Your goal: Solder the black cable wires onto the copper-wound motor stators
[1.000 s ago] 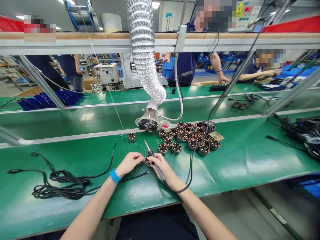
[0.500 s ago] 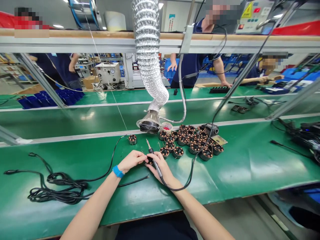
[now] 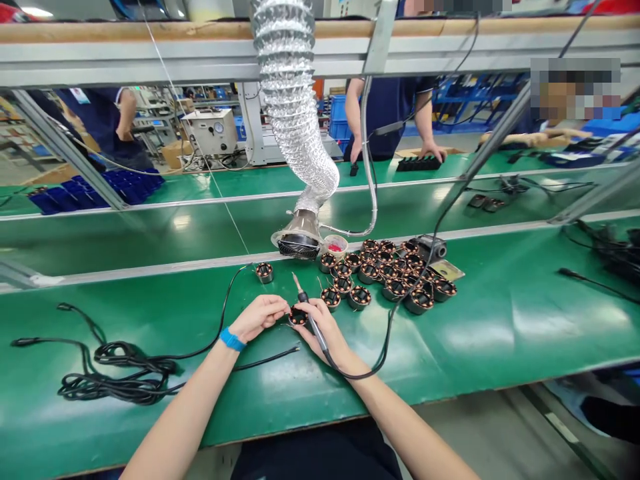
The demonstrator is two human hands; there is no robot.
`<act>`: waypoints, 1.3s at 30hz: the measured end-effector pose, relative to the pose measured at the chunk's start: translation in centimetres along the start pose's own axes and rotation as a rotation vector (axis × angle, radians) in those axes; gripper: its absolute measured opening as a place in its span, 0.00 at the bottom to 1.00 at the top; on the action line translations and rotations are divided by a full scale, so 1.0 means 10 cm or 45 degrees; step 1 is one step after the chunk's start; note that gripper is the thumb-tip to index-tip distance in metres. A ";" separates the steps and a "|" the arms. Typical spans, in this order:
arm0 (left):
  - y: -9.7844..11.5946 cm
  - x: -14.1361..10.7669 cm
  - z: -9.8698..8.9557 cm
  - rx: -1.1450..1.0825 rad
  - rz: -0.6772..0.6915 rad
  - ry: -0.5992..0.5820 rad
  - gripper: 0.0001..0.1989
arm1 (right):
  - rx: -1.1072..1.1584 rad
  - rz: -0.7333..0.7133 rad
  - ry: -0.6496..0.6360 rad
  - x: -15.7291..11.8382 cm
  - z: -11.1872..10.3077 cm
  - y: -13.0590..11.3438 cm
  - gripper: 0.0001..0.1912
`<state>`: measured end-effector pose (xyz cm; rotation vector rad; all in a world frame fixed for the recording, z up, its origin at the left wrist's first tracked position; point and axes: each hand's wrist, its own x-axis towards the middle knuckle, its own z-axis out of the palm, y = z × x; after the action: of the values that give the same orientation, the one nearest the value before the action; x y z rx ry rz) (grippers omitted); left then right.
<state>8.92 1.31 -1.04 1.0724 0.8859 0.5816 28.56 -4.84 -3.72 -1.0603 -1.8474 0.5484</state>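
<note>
My right hand (image 3: 323,328) holds a soldering iron (image 3: 315,328), its tip pointing up and away from me. The same hand steadies a round motor stator (image 3: 299,316) with copper windings on the green bench. My left hand (image 3: 260,317), with a blue band at the wrist, has its fingertips pinched at the left side of that stator; what lies between them is too small to make out. Another stator (image 3: 265,272) sits alone beyond my left hand. A group of similar stators (image 3: 370,273) stands to the right.
A fume extraction nozzle (image 3: 299,243) hangs beyond my hands, beside a small round container (image 3: 335,247). Coiled black cables (image 3: 125,373) lie at left. The iron's cord loops at right. People stand across the bench.
My left fingertips have drawn slightly back from the stator, whose top now shows more. The view has tilted down. Across the bench, a person's hand has come down to a small black part.
</note>
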 end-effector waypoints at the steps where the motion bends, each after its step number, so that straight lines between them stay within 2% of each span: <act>1: -0.01 0.00 0.01 -0.018 0.014 0.004 0.21 | 0.009 0.001 -0.002 0.00 0.00 0.00 0.24; 5: -0.04 -0.04 0.01 0.068 0.021 0.104 0.23 | 0.020 0.006 -0.001 -0.01 0.01 0.01 0.24; 8: -0.02 -0.14 -0.04 0.346 0.052 0.162 0.23 | 0.027 0.005 0.009 -0.02 0.02 0.01 0.24; 12: -0.02 -0.26 -0.07 0.621 0.147 -0.054 0.17 | 0.044 0.006 0.002 -0.02 0.01 0.00 0.25; 14: -0.04 -0.26 -0.03 0.571 0.136 -0.103 0.18 | 0.049 0.007 -0.001 -0.02 0.01 0.00 0.25; 18: -0.05 -0.21 0.07 0.220 -0.037 -0.060 0.22 | 0.057 0.008 0.000 -0.01 0.02 0.00 0.23; 20: -0.02 -0.21 0.10 0.160 -0.082 -0.020 0.25 | 0.062 0.006 0.000 -0.01 0.03 0.00 0.23; 22: 0.01 -0.27 0.10 0.296 -0.049 0.065 0.26 | 0.057 0.005 0.013 -0.02 0.03 0.01 0.23; 25: 0.01 -0.40 0.10 0.721 0.108 0.156 0.22 | 0.039 0.011 0.032 -0.02 0.04 0.01 0.23; 28: -0.09 -0.51 0.16 1.117 0.304 0.057 0.16 | 0.023 0.007 0.037 -0.03 0.03 0.01 0.23; 31: -0.15 -0.55 0.22 1.302 0.409 -0.025 0.07 | -0.005 0.001 0.053 -0.04 0.04 0.01 0.24; 34: -0.07 -0.56 0.15 1.136 0.344 -0.027 0.08 | -0.047 0.009 0.085 -0.04 0.04 0.02 0.23; 37: 0.04 -0.56 0.02 0.656 0.259 0.100 0.10 | -0.064 0.019 0.083 -0.01 0.04 0.02 0.23; 39: 0.08 -0.55 -0.04 0.372 0.270 0.194 0.13 | -0.055 0.023 0.053 0.03 0.04 0.01 0.23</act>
<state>5.65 -2.52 1.41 1.4127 1.0178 0.7327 28.17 -4.44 -3.88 -1.1102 -1.8221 0.4957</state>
